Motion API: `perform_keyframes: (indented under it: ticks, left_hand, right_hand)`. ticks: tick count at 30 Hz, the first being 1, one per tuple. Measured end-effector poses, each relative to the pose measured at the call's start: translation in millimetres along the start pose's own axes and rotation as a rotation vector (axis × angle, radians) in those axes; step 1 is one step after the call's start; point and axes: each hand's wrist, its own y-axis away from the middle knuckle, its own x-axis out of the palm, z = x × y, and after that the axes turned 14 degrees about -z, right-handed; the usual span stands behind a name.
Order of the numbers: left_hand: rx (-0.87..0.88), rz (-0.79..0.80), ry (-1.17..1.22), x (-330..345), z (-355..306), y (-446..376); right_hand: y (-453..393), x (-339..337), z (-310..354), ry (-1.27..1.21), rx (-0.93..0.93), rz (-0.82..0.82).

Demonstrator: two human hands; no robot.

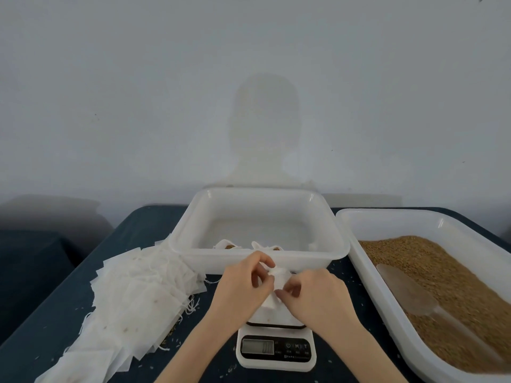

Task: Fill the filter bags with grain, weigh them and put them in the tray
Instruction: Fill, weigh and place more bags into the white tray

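Over scale [276, 351] at counter [41, 327] centre: both hands work one filter bag [276, 286], held just above scale platform. Left hand [243, 286] pinches bag's upper edge, fingers curled; right hand [315, 294] pinches its near side, thumb and forefinger closed on fabric. Judged: bag being closed or adjusted at weighing. Done: two or three filled bags in tray [260, 255]. Left: large pile of empty bags [138, 294] at left; grain tray [442, 288] at right well stocked, scoop [409, 291] lying in it.
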Motion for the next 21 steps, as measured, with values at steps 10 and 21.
perform_keyframes:
  ticks: [10,21]
  left_hand:
    - [0.055,0.382,-0.05,7,19,0]
    - [0.113,0.281,0.054,21,20,-12]
  right_hand:
    - [-14,-29,-8,-0.187,0.072,0.082]
    - [-10,-50,-34,-0.466,0.047,0.216]
